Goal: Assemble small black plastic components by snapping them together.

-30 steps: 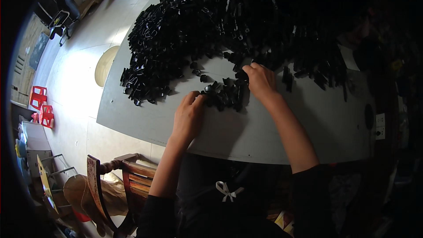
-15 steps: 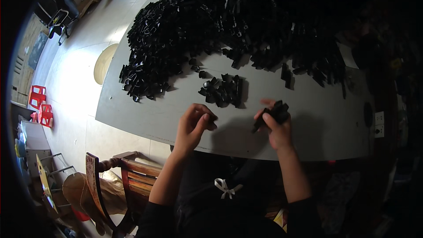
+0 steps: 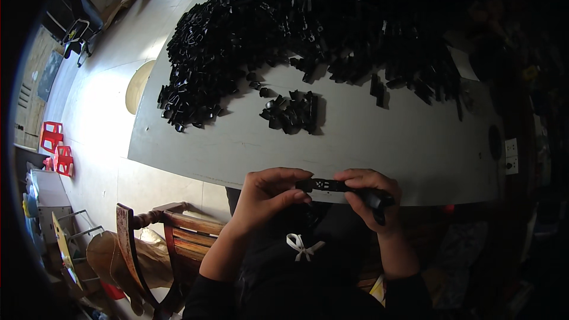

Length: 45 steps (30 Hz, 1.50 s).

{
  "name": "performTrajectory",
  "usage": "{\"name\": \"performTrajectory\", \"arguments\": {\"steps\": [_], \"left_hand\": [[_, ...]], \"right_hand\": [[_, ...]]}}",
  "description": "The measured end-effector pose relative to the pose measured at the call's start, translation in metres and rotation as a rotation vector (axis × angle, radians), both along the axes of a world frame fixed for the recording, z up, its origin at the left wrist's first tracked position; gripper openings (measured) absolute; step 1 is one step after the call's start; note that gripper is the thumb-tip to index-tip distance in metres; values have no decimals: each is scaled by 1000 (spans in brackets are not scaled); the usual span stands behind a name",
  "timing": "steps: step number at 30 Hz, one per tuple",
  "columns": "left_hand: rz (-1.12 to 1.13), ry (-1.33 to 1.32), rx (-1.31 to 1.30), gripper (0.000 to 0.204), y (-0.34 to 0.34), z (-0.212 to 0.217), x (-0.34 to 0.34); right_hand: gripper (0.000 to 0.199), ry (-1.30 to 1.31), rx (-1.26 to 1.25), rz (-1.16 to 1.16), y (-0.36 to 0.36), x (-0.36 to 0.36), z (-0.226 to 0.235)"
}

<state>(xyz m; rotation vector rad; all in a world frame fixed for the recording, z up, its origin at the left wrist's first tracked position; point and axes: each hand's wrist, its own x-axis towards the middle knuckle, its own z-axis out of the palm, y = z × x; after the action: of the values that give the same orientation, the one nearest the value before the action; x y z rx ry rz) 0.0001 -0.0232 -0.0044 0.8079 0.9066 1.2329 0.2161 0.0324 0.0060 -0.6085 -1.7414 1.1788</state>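
Above my lap, at the near edge of the table, my two hands meet around a slim black plastic strip with cut-outs [image 3: 328,185]. My left hand [image 3: 264,194] pinches a small black plastic piece [image 3: 304,186] between thumb and fingers, up against the strip's left end. The strip's right end is gripped by the fingertips of my right hand [image 3: 379,192]. More black plastic pieces [image 3: 380,202] are tucked in the right palm, partly hidden by the fingers. Farther off on the table lies a small cluster of black plastic parts [image 3: 290,112].
A large heap of black plastic parts [image 3: 207,47] spreads over the far side of the pale table [image 3: 225,148]. One strip [image 3: 377,90] lies at the heap's near edge. A wooden chair [image 3: 184,228] stands at the left; red stools [image 3: 52,136] are farther left on the floor.
Both hands have come toward each other and nearer my body. The strip now spans between them, its left end against the piece in my left fingers. The view has shifted slightly.
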Motion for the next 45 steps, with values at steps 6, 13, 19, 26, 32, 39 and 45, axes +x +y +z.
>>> {"name": "performTrajectory", "arguments": {"steps": [6, 13, 19, 26, 32, 39, 45], "left_hand": [[-28, 32, 1, 29, -5, 6, 2], [-85, 380, 462, 38, -2, 9, 0], [-271, 31, 307, 49, -17, 0, 26], [-7, 309, 378, 40, 8, -30, 30], [397, 1281, 264, 17, 59, -52, 9], [418, 1580, 251, 16, 85, -67, 7], [401, 1271, 332, 12, 67, -58, -3]], "right_hand": [[22, -121, 159, 22, -4, 5, 7], [31, -421, 342, 89, -19, -1, 9], [16, -432, 598, 161, -39, -16, 3], [7, -650, 562, 107, -22, -16, -22], [36, -828, 366, -526, 111, 30, -49], [52, -1168, -98, -732, 169, 26, -49], [37, -1019, -43, -675, 128, 52, -69]]}}
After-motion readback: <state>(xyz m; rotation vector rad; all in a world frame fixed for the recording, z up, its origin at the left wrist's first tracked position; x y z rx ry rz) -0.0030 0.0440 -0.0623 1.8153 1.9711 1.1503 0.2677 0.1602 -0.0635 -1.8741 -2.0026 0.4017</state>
